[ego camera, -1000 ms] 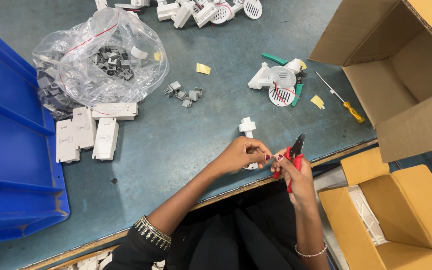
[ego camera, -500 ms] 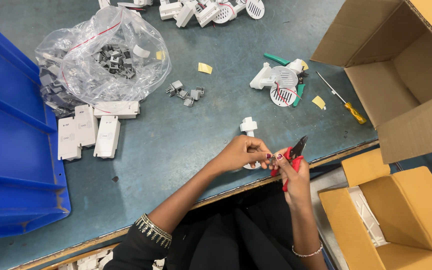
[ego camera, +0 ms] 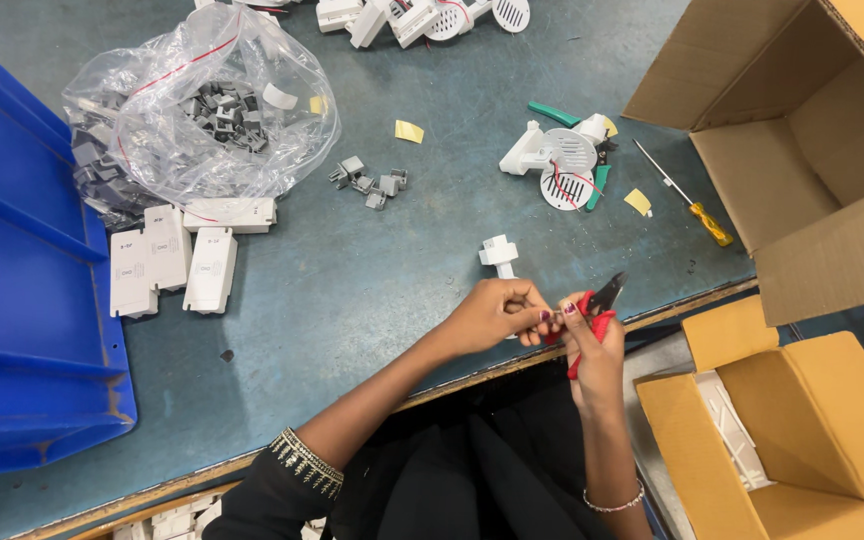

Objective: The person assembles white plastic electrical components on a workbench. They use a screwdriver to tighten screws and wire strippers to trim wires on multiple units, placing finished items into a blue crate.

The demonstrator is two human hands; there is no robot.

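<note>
My right hand [ego camera: 592, 345] grips red-handled pliers [ego camera: 594, 312] near the table's front edge, their dark jaws pointing up and right. My left hand [ego camera: 497, 312] is closed just to the left of it, fingertips pinching something small that I cannot make out, touching the right hand's fingers. A small white plastic part [ego camera: 498, 254] lies on the table just above my left hand.
A clear bag of grey parts [ego camera: 202, 110] lies far left, with white housings [ego camera: 172, 262] below it. A blue bin [ego camera: 12, 300] fills the left edge. Loose grey clips [ego camera: 370, 183], white grille parts [ego camera: 562, 165], a yellow-handled screwdriver [ego camera: 687, 200] and open cardboard boxes [ego camera: 802, 150] [ego camera: 782, 430] are nearby.
Both hands stay together at the table's front edge with the pliers; only slight shifts of the fingers and camera.
</note>
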